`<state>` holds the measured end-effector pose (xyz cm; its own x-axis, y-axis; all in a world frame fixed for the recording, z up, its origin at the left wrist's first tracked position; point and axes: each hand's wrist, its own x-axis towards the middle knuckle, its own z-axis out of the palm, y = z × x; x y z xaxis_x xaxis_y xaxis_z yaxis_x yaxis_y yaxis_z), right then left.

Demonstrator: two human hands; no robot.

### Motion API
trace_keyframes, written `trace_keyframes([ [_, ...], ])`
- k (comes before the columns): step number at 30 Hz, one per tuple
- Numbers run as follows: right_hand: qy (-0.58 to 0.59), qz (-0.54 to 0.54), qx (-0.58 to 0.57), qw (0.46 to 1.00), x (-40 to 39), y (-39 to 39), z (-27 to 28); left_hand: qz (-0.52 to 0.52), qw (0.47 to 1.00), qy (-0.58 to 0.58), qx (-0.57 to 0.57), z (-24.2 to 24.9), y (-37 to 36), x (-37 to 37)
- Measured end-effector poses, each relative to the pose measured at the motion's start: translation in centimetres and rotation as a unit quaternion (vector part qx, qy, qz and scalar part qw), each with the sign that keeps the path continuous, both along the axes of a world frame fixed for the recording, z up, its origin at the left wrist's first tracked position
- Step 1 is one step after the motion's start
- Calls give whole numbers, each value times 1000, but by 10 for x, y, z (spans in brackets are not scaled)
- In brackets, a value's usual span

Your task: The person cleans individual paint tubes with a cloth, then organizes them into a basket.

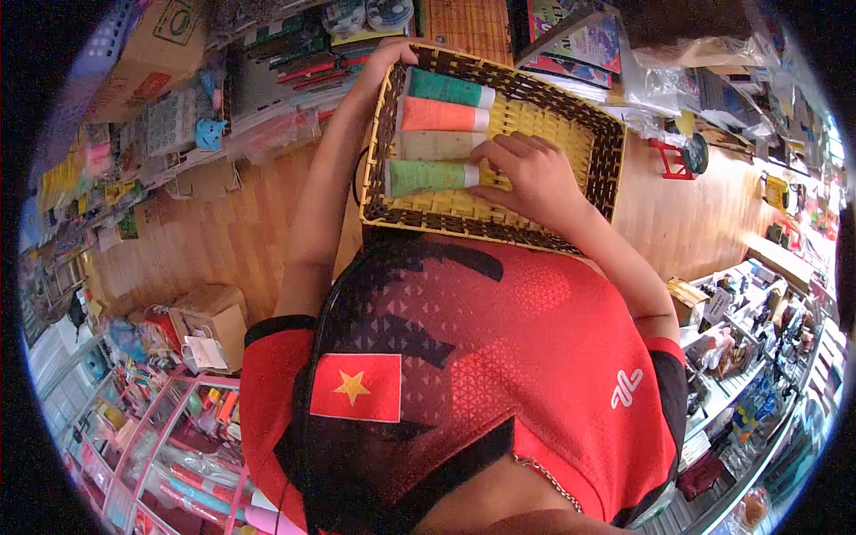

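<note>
A rectangular woven basket (602, 169) in yellow and dark brown is held in front of my chest. My left hand (389, 64) is closed on its far left corner, with most fingers hidden by the rim. Inside, squeeze tubes with white caps lie side by side: a dark green tube (444, 88), an orange tube (439, 115), a beige tube (437, 144) and a light green tube (428, 177). My right hand (528, 176) reaches over the basket's near side, thumb and index finger around the cap end of the light green tube, nearest to me.
Packed shelves of stationery (285, 80) stand beyond the basket. A red stool (673, 160) is on the wooden floor (651, 214) to the right. At lower left are a cardboard box (214, 316) and a pink-framed rack (152, 423); goods-filled shelves (740, 357) line the lower right.
</note>
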<state>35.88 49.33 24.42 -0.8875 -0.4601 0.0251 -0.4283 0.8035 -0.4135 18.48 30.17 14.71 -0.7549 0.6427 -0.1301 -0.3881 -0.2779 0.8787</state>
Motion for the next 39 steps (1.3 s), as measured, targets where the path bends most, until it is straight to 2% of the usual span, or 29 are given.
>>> trace_keyframes([
  [3,37,7,-6,999,1,-1,-2,-10,999,-13,46,0,4,1],
  [10,38,3,-18,999,4,-2,-3,-6,997,-60,41,-18,-1,-4],
  [12,25,45,-110,993,3,4,1,-7,994,-98,36,-19,-2,-5],
  [13,25,44,-110,993,4,8,7,-9,994,-98,36,-19,-2,-6],
  [15,34,25,-147,988,7,23,22,-10,998,-24,50,-6,0,-2],
  [16,34,23,-146,988,10,31,25,-11,998,-24,51,-4,0,1],
  [18,18,-84,-184,979,16,48,29,59,998,-35,-5,-2,-3,5],
  [19,-3,-131,-172,976,20,58,28,59,998,-35,-5,-4,-4,3],
  [20,-3,-132,-172,976,22,65,27,32,999,-18,16,-6,-5,-2],
  [23,-3,-236,-88,968,23,84,15,-8,1000,4,29,-10,-4,-6],
  [25,-11,-247,-76,966,24,90,5,-22,1000,8,20,-9,-3,-6],
  [27,-20,-259,-64,964,24,90,-2,-7,997,-63,33,-6,0,-4],
  [28,-24,-255,-80,963,22,87,-6,-11,997,-63,32,-4,0,-3],
  [30,-28,-255,-97,962,18,85,-13,-22,999,9,-22,23,6,7],
  [31,-27,-258,-95,961,16,84,-17,-25,999,9,-22,18,7,5],
  [33,-27,-263,-94,960,11,82,-19,-32,995,-68,59,9,8,2],
  [37,-40,-274,-79,958,3,81,-19,-29,997,-52,49,8,8,2],
  [39,-32,-270,-72,959,2,81,-22,-48,997,-8,55,9,7,2],
])
